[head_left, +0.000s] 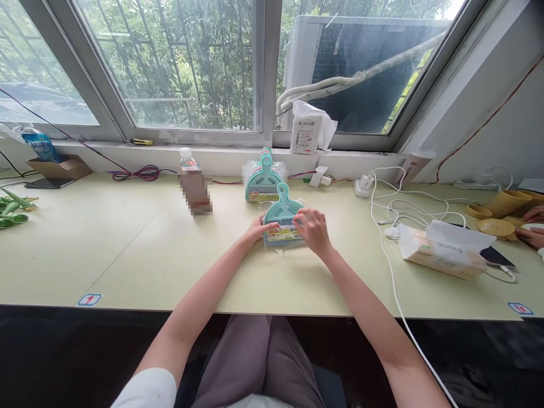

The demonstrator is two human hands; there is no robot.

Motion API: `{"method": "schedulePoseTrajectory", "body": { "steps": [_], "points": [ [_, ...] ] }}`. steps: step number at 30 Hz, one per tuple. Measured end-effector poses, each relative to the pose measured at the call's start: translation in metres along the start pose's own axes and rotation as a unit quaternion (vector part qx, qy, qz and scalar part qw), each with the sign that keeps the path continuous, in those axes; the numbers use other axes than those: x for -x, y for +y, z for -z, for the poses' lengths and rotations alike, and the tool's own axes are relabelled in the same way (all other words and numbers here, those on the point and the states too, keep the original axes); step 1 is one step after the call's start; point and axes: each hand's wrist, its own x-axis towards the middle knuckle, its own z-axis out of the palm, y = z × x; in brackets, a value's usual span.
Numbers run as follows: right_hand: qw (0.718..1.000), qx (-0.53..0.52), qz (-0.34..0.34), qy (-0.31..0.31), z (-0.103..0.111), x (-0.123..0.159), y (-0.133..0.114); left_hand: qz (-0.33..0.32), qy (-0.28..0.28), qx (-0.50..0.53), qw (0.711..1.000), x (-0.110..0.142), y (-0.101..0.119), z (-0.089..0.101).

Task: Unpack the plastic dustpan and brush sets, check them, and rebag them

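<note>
A small teal dustpan and brush set (284,209) in clear plastic wrap, with a colourful label across its bristles, is on the table in front of me. My left hand (256,229) grips its left edge, the thumb lying over the front. At its right side my right hand (313,229) is closed in a pinch, with the fingertips against the wrapped pack; exactly what they pinch is partly hidden. Just behind stands a stack of similar wrapped dustpan sets (264,180), close to the window ledge.
A blurred bottle (196,190) stands left of the stack. White cables (397,207) and a tissue pack (444,249) are to the right. Another person's hands (531,226) show at the far right edge, near yellow-brown objects (497,212). Green plant-like pieces (15,209) lie far left.
</note>
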Motion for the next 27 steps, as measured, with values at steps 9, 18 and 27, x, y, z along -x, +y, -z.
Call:
{"method": "schedulePoseTrajectory", "body": {
  "steps": [9, 18, 27],
  "points": [
    [0.975, -0.163, -0.062, -0.135, -0.015, 0.002, -0.005, -0.075, 0.091, 0.025, 0.993, 0.003, 0.017, 0.008],
    [0.884, -0.39, -0.252, -0.055, -0.009, -0.009, -0.004, -0.01, -0.022, 0.084, 0.996, 0.009, 0.022, 0.009],
    [0.88, -0.386, -0.278, -0.004, 0.003, -0.012, -0.005, 0.043, -0.084, -0.011, 0.996, 0.01, 0.021, 0.021]
  ]
}}
